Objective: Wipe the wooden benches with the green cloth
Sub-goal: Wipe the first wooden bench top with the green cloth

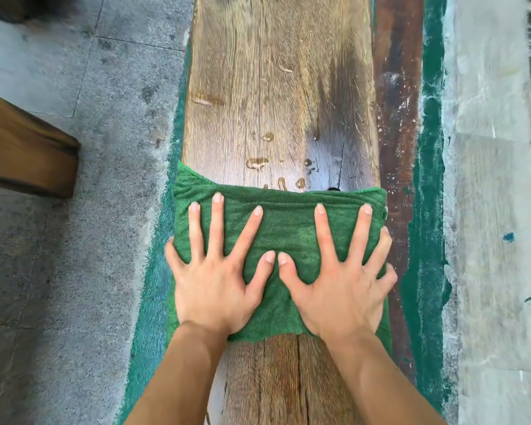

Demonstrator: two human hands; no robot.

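A long wooden bench point(276, 87) runs away from me down the middle of the view, its plank wet with water drops beyond the cloth. The green cloth point(285, 222) lies spread across the full width of the plank and hangs over both sides. My left hand point(215, 271) presses flat on the cloth's left half with fingers spread, the little finger curled over the left edge. My right hand point(337, 277) presses flat on the right half, its outer fingers wrapped over the right edge. The two thumbs nearly touch in the middle.
Grey stone paving point(74, 210) lies to the left, with the end of another wooden bench point(25, 151) at the left edge. A dark reddish beam point(396, 118) and green-painted strip point(429, 179) run along the right, then a pale stone ledge point(488, 210).
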